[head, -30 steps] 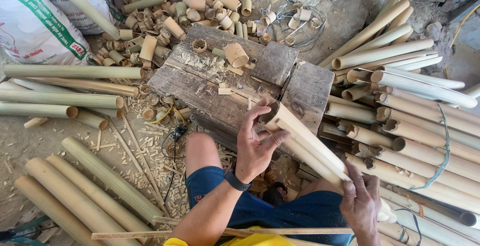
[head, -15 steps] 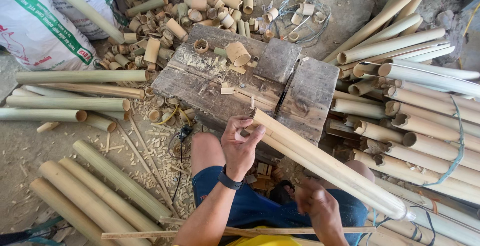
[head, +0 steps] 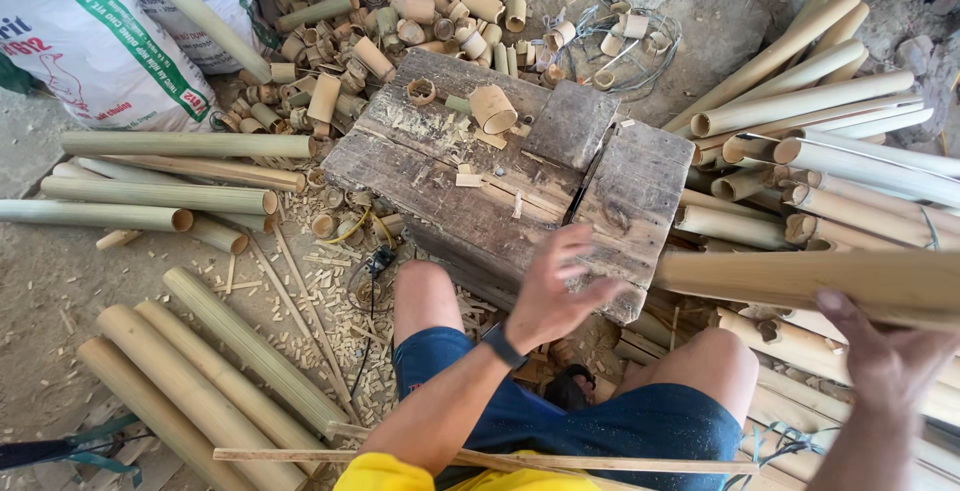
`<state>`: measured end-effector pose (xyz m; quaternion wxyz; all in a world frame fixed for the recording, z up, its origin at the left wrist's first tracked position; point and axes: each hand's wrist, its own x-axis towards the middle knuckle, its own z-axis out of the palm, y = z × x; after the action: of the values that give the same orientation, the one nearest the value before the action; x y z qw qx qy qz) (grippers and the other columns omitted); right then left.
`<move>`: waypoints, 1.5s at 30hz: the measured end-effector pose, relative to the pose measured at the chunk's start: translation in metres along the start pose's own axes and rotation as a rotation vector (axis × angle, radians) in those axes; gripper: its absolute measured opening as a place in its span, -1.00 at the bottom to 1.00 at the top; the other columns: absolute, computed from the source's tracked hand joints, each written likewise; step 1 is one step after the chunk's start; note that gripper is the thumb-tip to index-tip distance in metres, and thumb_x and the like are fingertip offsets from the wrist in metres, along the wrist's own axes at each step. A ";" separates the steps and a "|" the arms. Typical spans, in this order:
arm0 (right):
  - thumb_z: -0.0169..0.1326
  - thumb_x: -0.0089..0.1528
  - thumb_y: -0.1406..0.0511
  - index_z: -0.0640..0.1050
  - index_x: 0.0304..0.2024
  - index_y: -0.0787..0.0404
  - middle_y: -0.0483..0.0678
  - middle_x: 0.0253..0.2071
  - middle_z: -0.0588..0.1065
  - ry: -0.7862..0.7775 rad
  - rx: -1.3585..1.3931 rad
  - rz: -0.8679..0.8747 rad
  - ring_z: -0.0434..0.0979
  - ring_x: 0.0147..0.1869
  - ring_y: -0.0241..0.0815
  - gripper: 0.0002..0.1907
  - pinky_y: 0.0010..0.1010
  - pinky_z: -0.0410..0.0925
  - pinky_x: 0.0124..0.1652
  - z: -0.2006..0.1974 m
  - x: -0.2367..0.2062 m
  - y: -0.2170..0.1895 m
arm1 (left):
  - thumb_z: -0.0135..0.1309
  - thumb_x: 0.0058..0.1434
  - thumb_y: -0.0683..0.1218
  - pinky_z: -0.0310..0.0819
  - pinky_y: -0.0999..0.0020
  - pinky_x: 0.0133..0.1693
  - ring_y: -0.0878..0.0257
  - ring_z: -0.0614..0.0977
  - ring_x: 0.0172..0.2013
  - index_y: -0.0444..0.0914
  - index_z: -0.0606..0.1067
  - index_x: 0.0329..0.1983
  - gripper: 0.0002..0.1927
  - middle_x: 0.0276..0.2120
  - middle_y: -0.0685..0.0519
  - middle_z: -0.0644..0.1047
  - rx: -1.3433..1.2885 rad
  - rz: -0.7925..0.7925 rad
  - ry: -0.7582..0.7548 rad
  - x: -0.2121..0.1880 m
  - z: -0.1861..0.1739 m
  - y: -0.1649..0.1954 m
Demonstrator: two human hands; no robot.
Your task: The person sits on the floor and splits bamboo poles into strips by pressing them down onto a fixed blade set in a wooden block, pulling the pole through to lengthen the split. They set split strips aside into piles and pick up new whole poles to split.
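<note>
My right hand [head: 880,356] grips a long pale bamboo pole [head: 790,283] from below, at the lower right. The pole lies about level and runs off the right edge; its left end hangs over the near right corner of a worn wooden chopping block [head: 470,186]. My left hand [head: 553,293], with a black band on the wrist, hovers with fingers spread over the block's near edge. It is just left of the pole's end and holds nothing. A short cut bamboo ring [head: 492,108] and chips lie on the block. My knees in blue shorts are below.
A heap of short bamboo offcuts [head: 400,21] lies behind the block by a white printed sack [head: 80,36]. Long bamboo poles lie at left [head: 170,196], lower left [head: 200,371] and stacked at right [head: 830,141]. A thin wooden slat [head: 480,459] crosses my lap. Wire coil [head: 625,46] at back.
The pole has swung from lying diagonally across the block to level and off to the right. My left hand has let go of it; my right hand has shifted right along it.
</note>
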<state>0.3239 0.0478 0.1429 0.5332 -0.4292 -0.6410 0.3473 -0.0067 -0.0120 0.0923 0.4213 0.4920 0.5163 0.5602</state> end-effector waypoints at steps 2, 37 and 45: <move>0.36 0.05 0.36 0.53 0.11 0.30 0.15 -0.04 0.59 -0.255 -0.360 0.186 0.59 0.02 -0.05 -0.43 -0.15 0.38 0.08 -0.014 0.029 -0.007 | 0.41 -0.01 0.23 0.41 -0.12 0.24 -0.06 0.47 0.30 -0.29 0.11 0.48 0.13 0.32 -0.28 0.38 -0.128 0.075 -0.208 0.012 0.023 0.008; 0.34 -0.11 0.14 0.49 0.01 0.04 -0.08 0.00 0.57 -0.675 -1.432 0.391 0.58 0.10 -0.04 -0.37 -0.16 0.41 0.15 -0.005 0.079 0.134 | 0.18 0.20 0.23 -0.20 -0.21 0.42 -0.03 0.14 0.40 -0.14 0.15 0.49 -0.13 0.32 -0.05 0.22 1.084 0.477 -0.199 0.117 0.118 -0.148; 0.24 -0.08 0.13 0.49 0.03 -0.04 -0.05 -0.23 0.60 -0.795 -1.415 0.641 0.69 -0.23 -0.12 -0.41 -0.20 0.59 -0.16 -0.005 0.110 0.153 | 0.21 0.05 0.41 -0.15 -0.18 0.37 -0.01 0.23 0.30 -0.17 0.20 0.42 0.00 0.18 -0.05 0.30 1.159 0.382 -0.269 0.149 0.126 -0.143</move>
<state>0.3498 0.2093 0.0479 -0.2452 -0.6661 -0.6932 0.1248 0.0880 0.1711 -0.0348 0.0394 0.7905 0.5817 0.1878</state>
